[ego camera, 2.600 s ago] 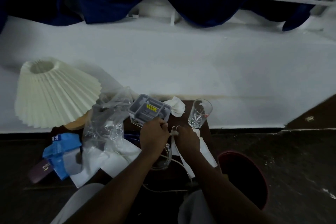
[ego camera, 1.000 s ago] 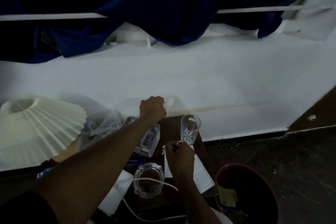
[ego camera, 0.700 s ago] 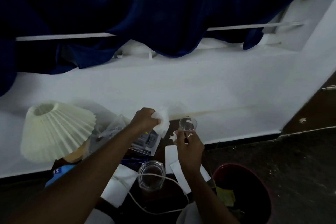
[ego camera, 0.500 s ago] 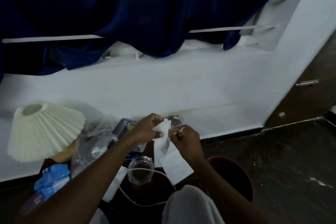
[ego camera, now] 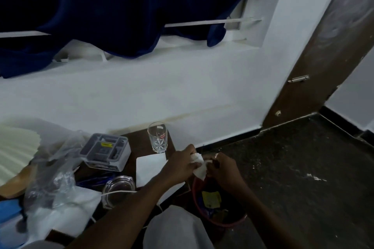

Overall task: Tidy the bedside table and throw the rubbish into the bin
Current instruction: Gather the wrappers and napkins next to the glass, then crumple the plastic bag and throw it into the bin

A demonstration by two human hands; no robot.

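Note:
A crumpled white tissue is held between my left hand and my right hand, just above the far rim of the red bin. The bin stands on the floor right of the dark bedside table and holds some rubbish, including a yellow scrap. Both hands pinch the tissue. On the table stand a clear drinking glass, a grey box, a white paper sheet and a glass ashtray with a white cable across it.
A cream pleated lampshade is at the far left, with a crumpled clear plastic bag and a blue pack beside it. White wall and blue curtain rise behind the table. Dark floor stretches to the right; a brown door frame stands at the right.
My left hand picked the tissue up from behind the grey box and carried it right. Both hands now hold it over the bin instead of over the table.

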